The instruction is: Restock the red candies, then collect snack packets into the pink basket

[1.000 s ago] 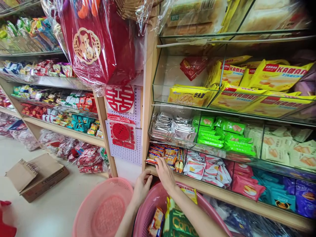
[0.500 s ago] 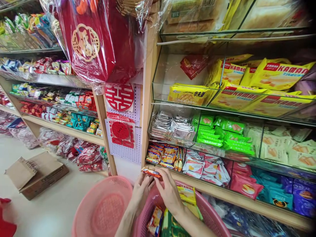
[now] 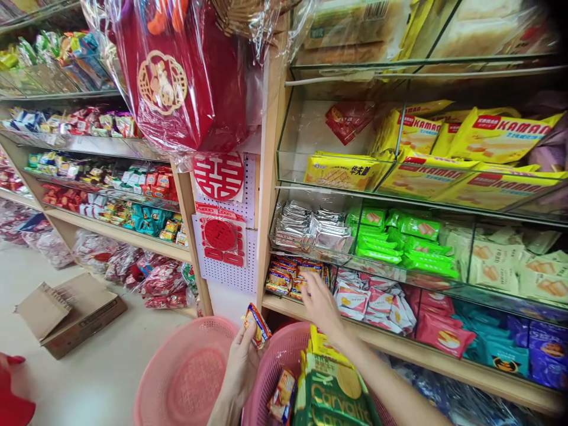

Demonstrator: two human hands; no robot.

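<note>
Between thumb and fingers, my left hand (image 3: 243, 358) grips a small snack packet (image 3: 257, 325) in orange and blue wrapping, above the rim of a pink basket (image 3: 261, 378). My right hand (image 3: 318, 296) reaches to the bottom-left shelf bin, over similar snack packets (image 3: 280, 279); its fingertips are at the packets, and whether they grip one cannot be made out. Inside the basket lie a green Carvalto bag (image 3: 339, 390), another orange-and-blue packet (image 3: 282, 395) and a yellow bag partly hidden by my right arm.
A second pink basket (image 3: 186, 378) stands on the floor to the left. Glass-fronted shelves (image 3: 444, 284) of wrapped snacks fill the right. A cardboard box (image 3: 73, 316) sits on the floor, and a red bag (image 3: 190, 77) in plastic hangs above.
My hands, together at one packet before, have separated. The left keeps the packet, lower and tilted; the right has moved up and right to the shelf bin.
</note>
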